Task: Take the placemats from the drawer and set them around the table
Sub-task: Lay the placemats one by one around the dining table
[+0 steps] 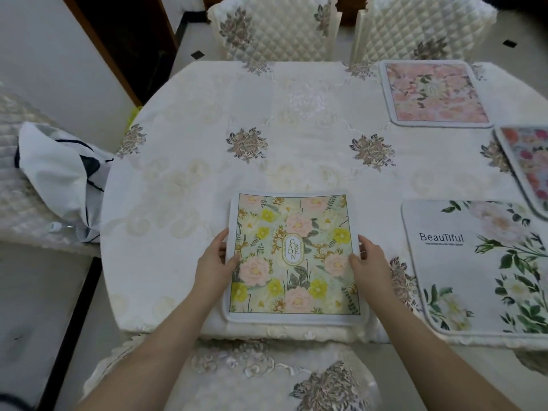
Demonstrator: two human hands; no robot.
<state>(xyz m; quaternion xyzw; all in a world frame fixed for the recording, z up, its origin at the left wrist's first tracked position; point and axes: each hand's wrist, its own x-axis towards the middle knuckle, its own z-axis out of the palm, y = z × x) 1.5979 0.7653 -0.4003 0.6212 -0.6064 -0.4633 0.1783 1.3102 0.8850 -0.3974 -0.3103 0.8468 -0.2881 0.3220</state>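
A green floral placemat [293,256] printed "GARDEN" lies flat at the near edge of the table [207,143]. My left hand [215,262] grips its left edge with the thumb on top. Along the mat's right edge my right hand [369,262] holds on the same way. A white "Beautiful" placemat [480,268] lies to its right. A pink floral placemat [434,91] sits at the far right. One more colourful placemat [526,164] shows at the right border, partly cut off.
A cream embroidered cloth covers the table. Two quilted chairs [274,28] [421,28] stand at the far side, and one chair [267,378] is right below me. A white cloth bag [62,176] rests on a chair to the left.
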